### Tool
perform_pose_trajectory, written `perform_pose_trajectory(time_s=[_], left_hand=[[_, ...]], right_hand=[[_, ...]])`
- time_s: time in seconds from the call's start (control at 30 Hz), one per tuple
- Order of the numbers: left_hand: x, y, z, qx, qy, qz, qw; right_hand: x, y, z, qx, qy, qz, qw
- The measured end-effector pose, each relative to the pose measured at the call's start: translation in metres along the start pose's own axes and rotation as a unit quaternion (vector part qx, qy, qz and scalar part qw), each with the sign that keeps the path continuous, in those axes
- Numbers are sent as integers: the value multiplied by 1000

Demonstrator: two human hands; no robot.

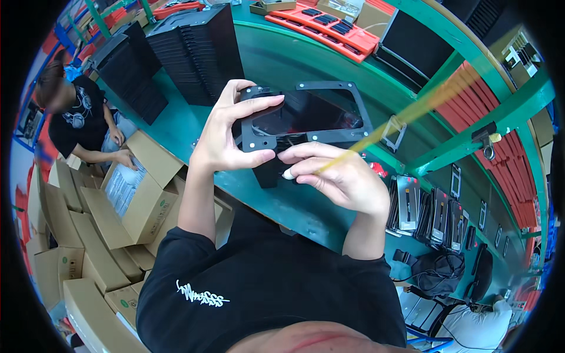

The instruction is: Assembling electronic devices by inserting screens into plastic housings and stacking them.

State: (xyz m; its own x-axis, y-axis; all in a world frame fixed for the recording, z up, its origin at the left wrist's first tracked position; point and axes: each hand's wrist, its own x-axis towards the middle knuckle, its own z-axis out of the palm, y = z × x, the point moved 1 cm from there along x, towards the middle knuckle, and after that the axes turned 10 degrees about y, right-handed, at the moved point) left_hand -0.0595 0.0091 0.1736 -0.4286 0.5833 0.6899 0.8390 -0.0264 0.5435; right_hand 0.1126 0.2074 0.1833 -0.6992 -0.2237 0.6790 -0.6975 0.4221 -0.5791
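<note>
A black rectangular frame with a glossy dark panel (318, 112) set in it is tilted up above the green bench. My left hand (226, 126) is closed round its left end, thumb at the lower corner and fingers over the upper edge. Just below the frame's lower edge is my right hand (344, 176), its fingers curled together; what they pinch is too small to make out. One of its fingertips has a white cover. A blurred yellow strip (406, 117) runs from these fingers toward the upper right. Beneath the frame, a black block (266, 175) is partly hidden.
Tall stacks of black trays (200, 53) stand at the back left of the green bench (303, 215). An orange-red rack (323, 29) lies at the back. To the right are stacked flat panels (406, 203) and a green post (465, 144). Cartons (126, 194) and a co-worker (82, 120) are on the left.
</note>
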Motion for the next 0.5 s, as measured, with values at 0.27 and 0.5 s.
perform_pose_trajectory(time_s=[0.27, 0.5], left_hand=[[17, -21, -5, -243, 50, -238, 939], [-85, -110, -19, 28, 219, -273, 936]], right_hand=[[-17, -5, -24, 227, 414, -20, 881], [-59, -4, -107, 397, 78, -85, 910]])
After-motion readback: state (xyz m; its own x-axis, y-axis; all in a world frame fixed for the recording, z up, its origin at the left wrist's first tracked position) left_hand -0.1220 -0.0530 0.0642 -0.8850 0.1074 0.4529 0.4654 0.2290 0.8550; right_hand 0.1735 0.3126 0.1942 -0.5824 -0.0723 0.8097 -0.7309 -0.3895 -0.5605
